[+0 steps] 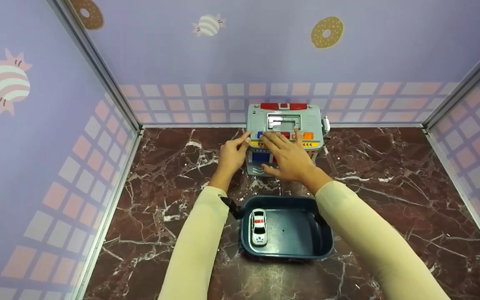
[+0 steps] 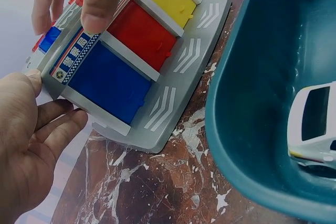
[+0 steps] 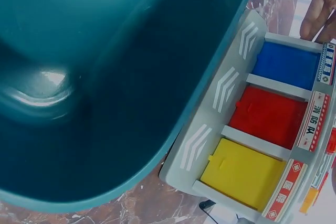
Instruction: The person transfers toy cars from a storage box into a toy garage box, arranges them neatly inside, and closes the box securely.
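Note:
A toy garage station (image 1: 258, 118) with a grey roof and blue, red and yellow doors stands near the back wall. My left hand (image 1: 232, 157) touches its left side, the thumb at the roof edge and the fingers along the side wall in the left wrist view. On the roof's front rests my right hand (image 1: 290, 160), fingers spread over the coloured buttons. The blue door (image 2: 107, 80), red door (image 3: 270, 116) and yellow door (image 3: 244, 174) are down. Closer to me, a white toy police car (image 1: 259, 233) lies in a dark teal tray (image 1: 286, 256).
The tray stands between my forearms, just in front of the garage's ramp (image 3: 184, 163). Purple patterned panels (image 1: 231, 58) enclose the brown marbled tabletop (image 1: 390, 200) at the back and sides. A white handle-like part (image 1: 326, 125) sticks out at the garage's right.

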Motion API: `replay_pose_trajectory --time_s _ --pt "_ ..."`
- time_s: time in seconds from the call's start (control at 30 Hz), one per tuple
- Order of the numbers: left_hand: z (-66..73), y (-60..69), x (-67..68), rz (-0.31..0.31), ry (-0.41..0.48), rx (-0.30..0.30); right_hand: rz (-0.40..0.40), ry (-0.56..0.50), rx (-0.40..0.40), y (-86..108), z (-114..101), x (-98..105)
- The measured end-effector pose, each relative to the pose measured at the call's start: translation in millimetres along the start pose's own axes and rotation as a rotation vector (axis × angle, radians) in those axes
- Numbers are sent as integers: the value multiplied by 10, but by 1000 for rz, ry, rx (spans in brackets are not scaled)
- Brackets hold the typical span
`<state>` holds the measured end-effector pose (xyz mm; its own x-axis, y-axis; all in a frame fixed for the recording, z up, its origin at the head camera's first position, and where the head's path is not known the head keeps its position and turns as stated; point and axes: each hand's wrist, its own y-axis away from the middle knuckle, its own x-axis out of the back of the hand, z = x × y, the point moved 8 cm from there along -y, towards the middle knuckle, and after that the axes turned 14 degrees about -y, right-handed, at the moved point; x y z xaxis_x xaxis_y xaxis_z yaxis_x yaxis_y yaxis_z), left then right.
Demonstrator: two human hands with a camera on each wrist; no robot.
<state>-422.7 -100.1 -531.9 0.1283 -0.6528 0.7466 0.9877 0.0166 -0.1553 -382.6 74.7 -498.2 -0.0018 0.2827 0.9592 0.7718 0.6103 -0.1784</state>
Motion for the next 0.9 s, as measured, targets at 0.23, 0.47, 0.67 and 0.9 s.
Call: replay_pose_trajectory --time_s 0.23,0.47,0.67,0.9 --pt "-12 -1 -8 1 7 10 -8 -10 -16 -36 -19 -8" --pt "-15 5 -37 -3 8 8 -16 -74 -65 -88 8 -8" --pt "-12 12 -52 -18 5 15 -3 -105 -84 -144 29 21" --pt "-22 6 -20 1 5 9 9 -123 -77 -185 14 8"
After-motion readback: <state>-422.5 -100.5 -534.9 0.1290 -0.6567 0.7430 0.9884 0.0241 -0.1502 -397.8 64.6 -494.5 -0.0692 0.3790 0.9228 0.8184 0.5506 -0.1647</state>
